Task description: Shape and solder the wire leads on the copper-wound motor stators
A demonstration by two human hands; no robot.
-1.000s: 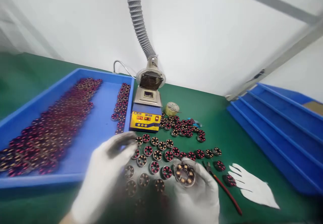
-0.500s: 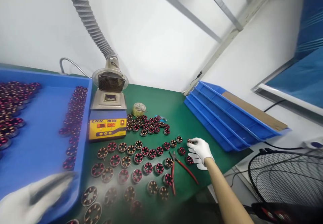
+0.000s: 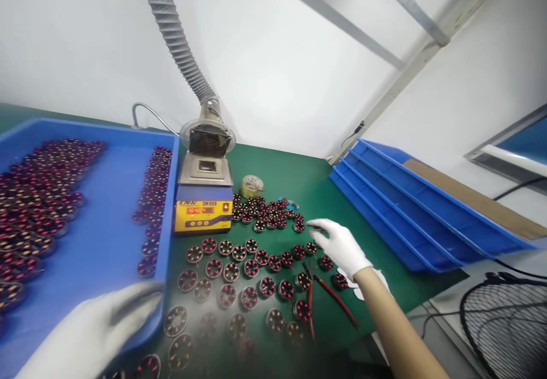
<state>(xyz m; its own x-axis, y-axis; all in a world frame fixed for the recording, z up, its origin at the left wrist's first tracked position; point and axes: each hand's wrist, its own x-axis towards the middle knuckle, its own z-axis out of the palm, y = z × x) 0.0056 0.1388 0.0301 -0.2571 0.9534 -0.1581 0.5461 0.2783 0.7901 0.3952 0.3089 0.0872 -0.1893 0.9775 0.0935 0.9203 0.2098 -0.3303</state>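
My right hand (image 3: 337, 245), in a white glove, is over the green table. Its thumb and forefinger are apart, the tips close to a cluster of small round wound cores, like motor stators (image 3: 299, 225); nothing shows between them. At lower left, my left hand (image 3: 100, 325) wears a white glove with dark grey fingers. Its fingers are pressed together over the front right corner of the blue tray (image 3: 111, 253); what they hold, if anything, is hidden. Loose rows of stators (image 3: 251, 268) with red and copper-coloured parts lie between the hands. Red-handled pliers (image 3: 335, 299) rest among them.
A yellow solder pot (image 3: 203, 216) stands beside the tray under a fume hood (image 3: 209, 139) with a ribbed hose. Behind the cluster sits a round yellowish tin (image 3: 252, 186). Stacked blue trays (image 3: 384, 208) lean at right, and a black mesh guard (image 3: 508, 327) is at lower right.
The view has swung left. My right hand has left the stator it was pinching and moved towards the cluster, its fingers now apart. My left hand remains by the tray corner.
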